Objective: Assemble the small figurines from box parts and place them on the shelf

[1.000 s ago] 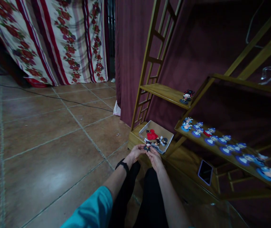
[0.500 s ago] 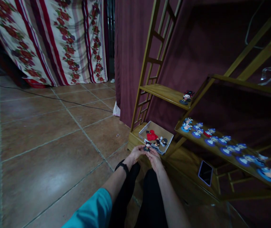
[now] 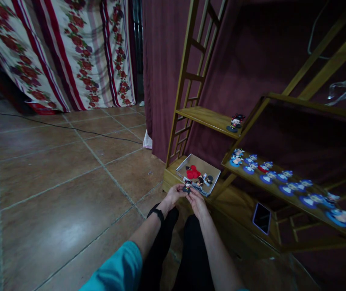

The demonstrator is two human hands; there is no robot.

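A small black-haired figurine (image 3: 187, 185) on a dark round base is held upright between both hands, in front of the box. My left hand (image 3: 174, 195), below a black wristband, has its fingers closed on the base from the left. From the right, the fingers of my right hand (image 3: 197, 202) pinch the same base. Just beyond them is a shallow open box (image 3: 214, 165) on the low wooden ledge, holding red pieces (image 3: 193, 172) and several dark and white figurine parts (image 3: 208, 179). The near edge of the box is partly hidden behind my hands.
A similar figurine (image 3: 235, 122) stands on the middle shelf (image 3: 204, 116). Several blue-based figurines (image 3: 269, 176) line the right-hand shelf. A phone (image 3: 261, 218) lies on the lower ledge. A black cable (image 3: 66, 127) crosses the tiled floor before a floral curtain (image 3: 84, 52).
The view has shifted slightly, with the shelves now a little further left. Both hands keep the figurine in nearly the same place, and it now looks slightly more upright.
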